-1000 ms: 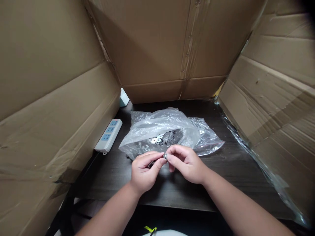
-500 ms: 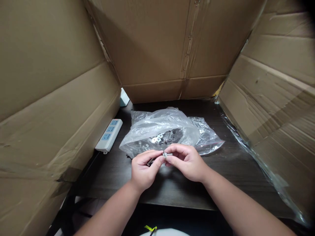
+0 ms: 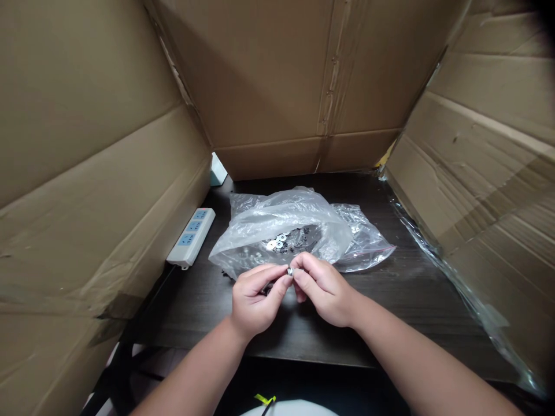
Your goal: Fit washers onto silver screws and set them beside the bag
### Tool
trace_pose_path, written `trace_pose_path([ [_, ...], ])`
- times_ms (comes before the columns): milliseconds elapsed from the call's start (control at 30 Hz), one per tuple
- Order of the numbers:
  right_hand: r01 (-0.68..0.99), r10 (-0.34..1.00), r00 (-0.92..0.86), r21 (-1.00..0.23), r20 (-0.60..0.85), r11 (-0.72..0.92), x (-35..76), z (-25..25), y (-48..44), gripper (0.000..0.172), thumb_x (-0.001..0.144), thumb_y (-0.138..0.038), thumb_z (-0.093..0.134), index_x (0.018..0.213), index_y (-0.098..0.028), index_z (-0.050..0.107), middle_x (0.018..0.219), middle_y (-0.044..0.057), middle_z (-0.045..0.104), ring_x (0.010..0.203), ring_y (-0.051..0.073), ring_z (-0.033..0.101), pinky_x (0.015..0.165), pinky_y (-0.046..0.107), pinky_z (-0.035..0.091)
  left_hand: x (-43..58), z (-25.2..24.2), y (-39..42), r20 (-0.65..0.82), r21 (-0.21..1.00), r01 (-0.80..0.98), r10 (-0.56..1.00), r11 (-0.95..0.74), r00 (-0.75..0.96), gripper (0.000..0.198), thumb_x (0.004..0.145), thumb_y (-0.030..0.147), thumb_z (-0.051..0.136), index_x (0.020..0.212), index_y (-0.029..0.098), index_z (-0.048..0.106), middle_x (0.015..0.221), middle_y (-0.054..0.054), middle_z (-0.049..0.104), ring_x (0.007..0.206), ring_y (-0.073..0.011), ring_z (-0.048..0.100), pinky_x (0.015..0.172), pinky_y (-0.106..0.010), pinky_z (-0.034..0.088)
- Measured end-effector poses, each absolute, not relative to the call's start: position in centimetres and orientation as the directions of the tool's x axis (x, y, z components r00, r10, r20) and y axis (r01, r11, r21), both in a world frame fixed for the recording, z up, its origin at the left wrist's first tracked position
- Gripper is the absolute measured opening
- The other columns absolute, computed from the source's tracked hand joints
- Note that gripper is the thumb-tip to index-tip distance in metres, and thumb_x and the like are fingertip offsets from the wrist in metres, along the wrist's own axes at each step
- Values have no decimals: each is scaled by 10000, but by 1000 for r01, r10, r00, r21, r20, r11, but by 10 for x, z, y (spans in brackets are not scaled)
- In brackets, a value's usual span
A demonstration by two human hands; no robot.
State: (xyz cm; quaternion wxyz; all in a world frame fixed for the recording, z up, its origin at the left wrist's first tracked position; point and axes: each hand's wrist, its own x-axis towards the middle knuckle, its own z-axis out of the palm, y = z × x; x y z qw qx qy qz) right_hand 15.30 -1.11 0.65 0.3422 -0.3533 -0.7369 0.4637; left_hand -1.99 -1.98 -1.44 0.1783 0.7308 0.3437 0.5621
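Note:
My left hand [image 3: 254, 297] and my right hand [image 3: 325, 287] meet fingertip to fingertip above the dark table [image 3: 403, 300]. Between them is a small silver bolt [image 3: 291, 271] with a nut or washer on it. The left hand's fingers pinch its dark shank end; the right hand's thumb and forefinger pinch the silver end. Just behind my hands lies a crumpled clear plastic bag [image 3: 286, 222] holding several silver washers [image 3: 277, 240] and small dark screws.
Tall cardboard walls close in the table on the left [image 3: 91, 173], back [image 3: 299, 86] and right [image 3: 485, 150]. A white power strip [image 3: 191, 237] lies at the left edge. Clear plastic film [image 3: 437, 260] runs along the right cardboard's foot.
My hands stay together on the bolt, with the fingers shifting slightly around it. The view has tipped a little.

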Motion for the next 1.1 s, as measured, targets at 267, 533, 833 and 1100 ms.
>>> trace_pose_path([
  [267, 265, 811, -487, -830, 324, 491, 151, 1, -9, 140, 967, -236, 371, 883, -188, 472, 649, -9, 549, 588, 124, 523, 596, 256, 419, -20, -19, -20, 692, 648, 333, 712, -686, 119, 364, 709, 4, 677, 1007, 211, 700, 847, -26, 726, 754, -139, 679, 694, -216, 541],
  [533, 233, 689, -413, -662, 596, 713, 150, -7, -7, 99, 930, -163, 431, 942, -169, 529, 689, 21, 575, 619, 136, 543, 599, 259, 446, -18, -15, -22, 560, 801, 229, 828, -553, 40, 230, 736, 90, 689, 923, 217, 728, 815, -34, 732, 711, -159, 688, 644, -241, 553],
  [833, 209, 617, -411, -590, 671, 780, 149, -6, -6, 117, 917, -133, 442, 954, -175, 545, 735, 42, 590, 666, 150, 553, 616, 276, 474, -19, -26, -21, 371, 928, 24, 928, -371, 23, 151, 773, 231, 682, 906, 185, 738, 763, -70, 728, 514, -130, 616, 481, -244, 505],
  [1100, 210, 781, -295, -760, 551, 615, 159, -7, -9, 230, 928, -230, 466, 1142, -164, 522, 841, 66, 622, 736, 179, 627, 687, 326, 520, -31, -12, -34, 435, 889, 182, 899, -421, -42, 122, 738, 204, 698, 851, 185, 740, 653, -43, 696, 567, -154, 645, 510, -239, 517],
])
